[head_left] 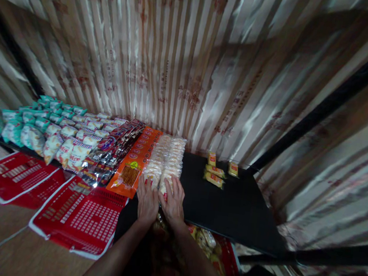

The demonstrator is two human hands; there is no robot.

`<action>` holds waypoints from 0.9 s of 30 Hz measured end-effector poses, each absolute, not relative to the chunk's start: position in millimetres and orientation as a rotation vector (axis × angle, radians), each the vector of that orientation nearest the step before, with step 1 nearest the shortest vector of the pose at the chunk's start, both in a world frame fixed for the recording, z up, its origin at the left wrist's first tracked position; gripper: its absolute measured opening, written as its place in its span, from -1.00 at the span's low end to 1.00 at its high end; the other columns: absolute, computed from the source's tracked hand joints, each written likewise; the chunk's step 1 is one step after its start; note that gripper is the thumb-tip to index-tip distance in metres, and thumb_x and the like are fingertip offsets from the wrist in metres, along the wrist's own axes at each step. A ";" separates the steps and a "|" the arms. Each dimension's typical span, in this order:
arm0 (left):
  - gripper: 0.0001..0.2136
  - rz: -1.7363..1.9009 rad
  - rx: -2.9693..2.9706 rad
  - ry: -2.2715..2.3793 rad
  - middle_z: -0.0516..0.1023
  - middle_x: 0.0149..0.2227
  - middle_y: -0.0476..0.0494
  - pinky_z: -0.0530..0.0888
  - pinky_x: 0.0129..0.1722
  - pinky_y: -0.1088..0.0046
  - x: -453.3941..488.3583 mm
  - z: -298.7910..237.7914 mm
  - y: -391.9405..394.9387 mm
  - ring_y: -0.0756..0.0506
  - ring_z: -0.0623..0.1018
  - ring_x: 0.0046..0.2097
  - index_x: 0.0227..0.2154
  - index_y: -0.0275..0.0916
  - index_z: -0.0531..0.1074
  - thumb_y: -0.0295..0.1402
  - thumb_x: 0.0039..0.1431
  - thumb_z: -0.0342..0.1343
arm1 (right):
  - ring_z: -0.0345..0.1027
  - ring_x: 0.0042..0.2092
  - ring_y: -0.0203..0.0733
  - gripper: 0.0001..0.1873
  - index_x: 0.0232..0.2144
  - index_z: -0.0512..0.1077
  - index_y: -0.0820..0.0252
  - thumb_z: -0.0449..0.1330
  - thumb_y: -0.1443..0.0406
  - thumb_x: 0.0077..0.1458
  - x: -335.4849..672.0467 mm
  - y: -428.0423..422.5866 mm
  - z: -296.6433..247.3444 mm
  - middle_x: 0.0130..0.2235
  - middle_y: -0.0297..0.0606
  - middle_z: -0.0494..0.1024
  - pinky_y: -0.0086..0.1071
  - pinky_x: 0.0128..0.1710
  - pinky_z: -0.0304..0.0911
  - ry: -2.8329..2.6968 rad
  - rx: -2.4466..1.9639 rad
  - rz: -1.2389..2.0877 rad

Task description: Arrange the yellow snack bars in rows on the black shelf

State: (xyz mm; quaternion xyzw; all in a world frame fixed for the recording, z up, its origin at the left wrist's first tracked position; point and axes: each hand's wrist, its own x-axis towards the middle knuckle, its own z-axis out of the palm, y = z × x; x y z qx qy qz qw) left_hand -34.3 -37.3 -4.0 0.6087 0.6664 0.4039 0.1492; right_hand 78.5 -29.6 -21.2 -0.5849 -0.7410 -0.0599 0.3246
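Black shelf (229, 207) in front of a shiny striped curtain (180, 65), with wooden floor (3, 245) down below. Two rows of clear packs of pale crackers (167, 158) right under the fingertips, running away from the hands; too many and too blurry to count one by one. Just left of the left hand, one row of orange packs (135, 163). Further left, dark shiny packs (111, 146), then white and red packs (74, 146), then green packs (30, 122), all in rows and too many to count. Off to the right of the right hand and further back, four small yellow packs (215, 171), lying apart from the rest. Below and to the left of the hands, three red baskets (81, 217) with white edges, as far as can be told. Left hand (147, 203) and right hand (172, 200) side by side, nearly touching, palms down. Fingers flat and a little spread, gripping nothing, just pressing on the near end of the two cracker rows.
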 end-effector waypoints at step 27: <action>-0.53 1.442 1.896 2.165 0.10 0.20 -0.47 0.09 0.19 0.07 -4.3 -33.6 -22.1 -0.20 -0.02 0.27 0.13 -0.48 0.10 -0.30 0.23 -0.23 | -0.29 0.28 -0.08 -0.45 0.20 -0.02 0.27 -0.25 0.17 0.21 88.4 -19.7 -24.3 0.27 -0.10 -0.04 0.01 0.18 -0.10 -1.555 -1.439 0.164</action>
